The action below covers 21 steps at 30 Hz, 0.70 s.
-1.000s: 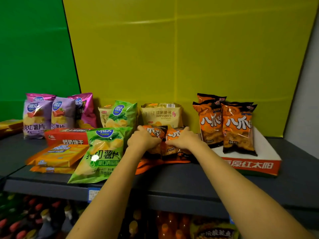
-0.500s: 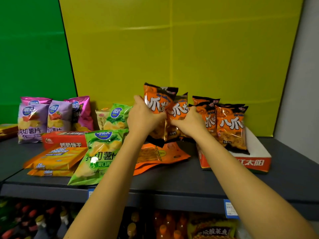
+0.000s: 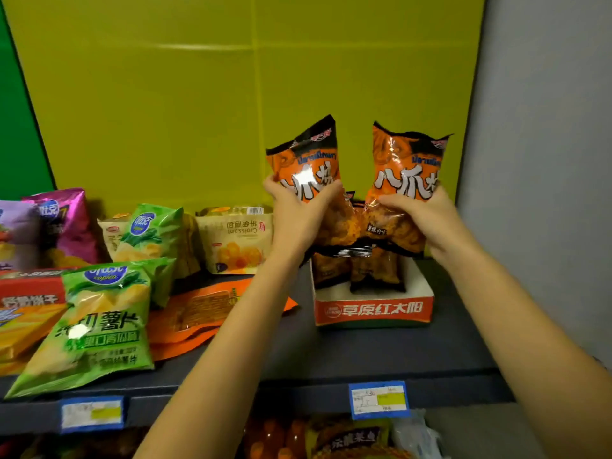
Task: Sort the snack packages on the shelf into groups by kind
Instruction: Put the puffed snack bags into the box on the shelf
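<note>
Two orange bags are in the air over the tray, one in each hand. Only one view exists, the head camera, so everything comes from it.

The left hand (image 3: 298, 215) has its fingers clamped around the middle of the left orange bag (image 3: 306, 167). The right hand (image 3: 427, 215) is clamped in the same way on the right orange bag (image 3: 405, 173). Both bags are upright and a little apart at the top, close together at the bottom.

One second ago both hands were low on the shelf (image 3: 364, 352), in the middle, closing on these two bags among the flat orange packs (image 3: 198, 313). Half a second ago the bags were lifted and pressed together. Now they are carried to the right and held just above the white and red tray (image 3: 374, 311), where more bags of the same kind (image 3: 377, 273) stand at the far side.

I judge that this means the orange group is nearly complete: the two bags only need to be lowered into the tray beside the others.

On the left, the sorting looks not finished. Green chip bags (image 3: 99, 323) lie near the front and one stands farther back, the croissant pack (image 3: 238, 240) leans at the far wall, purple bags (image 3: 63, 223) stand far left, and a red box (image 3: 29, 289) lies at the left edge.
</note>
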Available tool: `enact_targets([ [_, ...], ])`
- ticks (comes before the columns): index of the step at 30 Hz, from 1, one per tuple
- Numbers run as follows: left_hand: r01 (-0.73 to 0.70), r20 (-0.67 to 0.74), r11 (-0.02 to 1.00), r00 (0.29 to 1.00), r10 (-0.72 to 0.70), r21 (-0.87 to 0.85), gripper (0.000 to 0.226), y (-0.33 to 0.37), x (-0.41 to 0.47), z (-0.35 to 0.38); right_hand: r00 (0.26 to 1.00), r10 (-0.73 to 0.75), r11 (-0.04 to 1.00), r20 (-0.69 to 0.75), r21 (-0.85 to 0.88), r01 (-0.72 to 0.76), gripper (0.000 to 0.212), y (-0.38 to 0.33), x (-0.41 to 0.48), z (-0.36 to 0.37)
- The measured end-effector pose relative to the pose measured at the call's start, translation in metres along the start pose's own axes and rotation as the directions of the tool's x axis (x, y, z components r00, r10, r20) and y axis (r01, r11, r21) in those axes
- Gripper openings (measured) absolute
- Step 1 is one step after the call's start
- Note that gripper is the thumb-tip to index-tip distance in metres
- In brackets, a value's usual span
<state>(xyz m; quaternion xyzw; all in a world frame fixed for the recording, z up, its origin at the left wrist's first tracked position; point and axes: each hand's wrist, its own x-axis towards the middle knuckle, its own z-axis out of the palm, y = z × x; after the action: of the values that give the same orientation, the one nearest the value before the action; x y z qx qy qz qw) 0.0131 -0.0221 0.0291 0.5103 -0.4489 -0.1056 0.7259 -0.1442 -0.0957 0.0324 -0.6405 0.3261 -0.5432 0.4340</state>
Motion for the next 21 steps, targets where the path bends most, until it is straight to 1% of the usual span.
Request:
enact_targets([
  [3, 0.072, 0.009, 0.997, 0.997, -0.072, 0.017, 0.097, -0.021, -0.006, 0.024, 1.000, 0.028, 0.994, -0.007, 0.105, -0.027, 0.055, 0.013, 0.004, -0.020],
  [4, 0.094, 0.014, 0.995, 0.995, -0.094, 0.021, 0.097, -0.029, -0.007, 0.029, 0.999, 0.036, 0.993, -0.015, 0.113, -0.034, 0.050, 0.017, 0.005, -0.025],
  [7, 0.161, 0.009, 0.985, 0.987, -0.162, 0.054, 0.098, -0.050, -0.010, 0.038, 0.996, 0.059, 0.994, -0.071, 0.099, -0.052, 0.054, 0.029, 0.007, -0.035],
  [10, 0.170, 0.017, 0.976, 0.985, -0.173, 0.135, 0.097, -0.067, -0.012, 0.041, 0.987, 0.075, 0.981, -0.144, 0.186, -0.047, 0.050, 0.035, 0.011, -0.044],
  [11, 0.158, 0.033, 0.971, 0.985, -0.167, 0.176, 0.097, -0.070, -0.014, 0.042, 0.986, 0.082, 0.977, -0.147, 0.209, -0.051, 0.049, 0.036, 0.013, -0.046],
  [13, 0.115, 0.068, 0.957, 0.988, -0.137, 0.265, 0.096, -0.075, -0.016, 0.044, 0.990, 0.109, 0.968, -0.090, 0.237, -0.085, 0.048, 0.038, 0.015, -0.048],
  [16, 0.077, 0.101, 0.938, 0.988, -0.118, 0.339, 0.093, -0.078, -0.017, 0.044, 0.986, 0.156, 0.945, 0.052, 0.284, -0.164, 0.047, 0.045, 0.017, -0.043],
  [18, 0.073, 0.105, 0.925, 0.987, -0.120, 0.372, 0.092, -0.078, -0.016, 0.042, 0.977, 0.170, 0.931, 0.125, 0.305, -0.201, 0.052, 0.050, 0.018, -0.039],
  [21, 0.012, 0.104, 0.863, 0.992, -0.075, 0.506, 0.083, -0.074, -0.017, 0.038, 0.965, 0.190, 0.902, 0.181, 0.356, -0.244, 0.059, 0.052, 0.020, -0.035],
])
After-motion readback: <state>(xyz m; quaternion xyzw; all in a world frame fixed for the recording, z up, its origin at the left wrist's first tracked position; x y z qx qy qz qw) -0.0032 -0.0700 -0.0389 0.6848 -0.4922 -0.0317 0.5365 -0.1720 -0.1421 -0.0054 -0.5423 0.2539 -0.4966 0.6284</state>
